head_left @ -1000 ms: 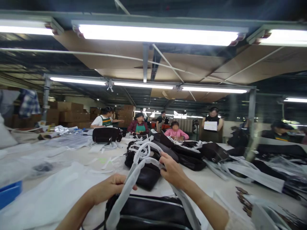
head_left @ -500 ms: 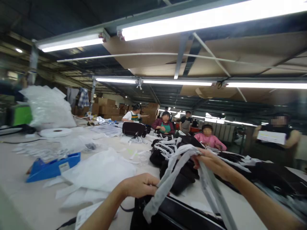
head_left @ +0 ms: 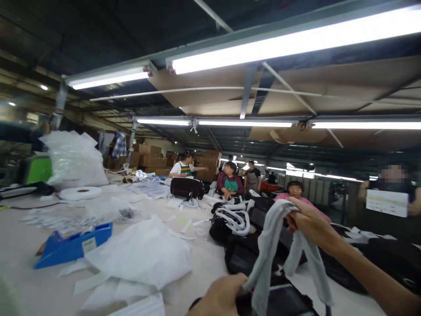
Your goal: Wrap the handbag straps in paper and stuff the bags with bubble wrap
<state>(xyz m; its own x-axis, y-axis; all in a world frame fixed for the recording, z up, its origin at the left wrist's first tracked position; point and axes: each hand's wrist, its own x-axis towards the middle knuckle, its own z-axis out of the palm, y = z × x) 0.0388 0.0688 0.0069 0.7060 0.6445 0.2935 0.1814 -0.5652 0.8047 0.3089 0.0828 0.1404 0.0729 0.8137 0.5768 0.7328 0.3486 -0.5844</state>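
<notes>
My right hand (head_left: 305, 219) is closed around the top of white-wrapped bag handles (head_left: 271, 228), holding them up in an arch. Under them lies a black handbag (head_left: 279, 298) on the table, partly cut off by the lower edge of the view. Low in front, my left hand (head_left: 220, 296) is closed at the lower left end of the wrapped handles, close to the bag's top. Its fingertips are mostly hidden behind the hand. Just beyond the bag lie more black bags (head_left: 241, 254), some with white-wrapped handles (head_left: 235, 219).
Left of my hands are a stack of white sheets (head_left: 144, 250) and a blue tape dispenser (head_left: 74, 245). Farther back are a white roll (head_left: 80, 193), a large plastic-wrapped heap (head_left: 72, 158) and a standing black bag (head_left: 187, 188). Several people are around the table; one at right holds a paper (head_left: 387, 202).
My right hand has lifted the handles slightly to the right, and they hang closer together. My left hand has moved down and right. The view has tilted up a little.
</notes>
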